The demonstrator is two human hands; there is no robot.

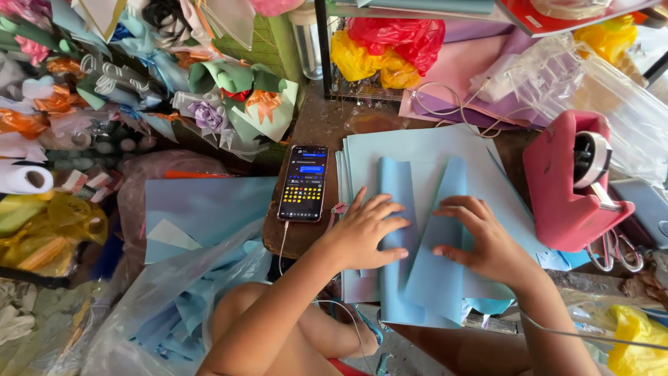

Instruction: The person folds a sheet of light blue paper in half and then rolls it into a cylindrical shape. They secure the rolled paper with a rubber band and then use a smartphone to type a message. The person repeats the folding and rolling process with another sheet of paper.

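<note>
The top light-blue sheet lies on a stack of blue sheets at the near edge of the wooden table, and both its long sides are already turned inward into two flaps that lean toward each other, so I would judge the folding about midway: the flaps are laid but not yet creased flat, and the lower end hanging over the table's edge looks untouched. The left hand lies open, fingers spread, pressing down the left flap; the right hand is half curled, its fingertips resting on the edge of the right flap, gripping nothing. Beside the left hand a phone lies with its screen lit and a cable running off it. To the right stands a pink tape dispenser with a roll in it, scissors just below. As for containers: a clear plastic bag at lower left holds more blue paper pieces (cut ones, it seems), and a wire rack at the back holds red and yellow crumpled plastic bags.
</note>
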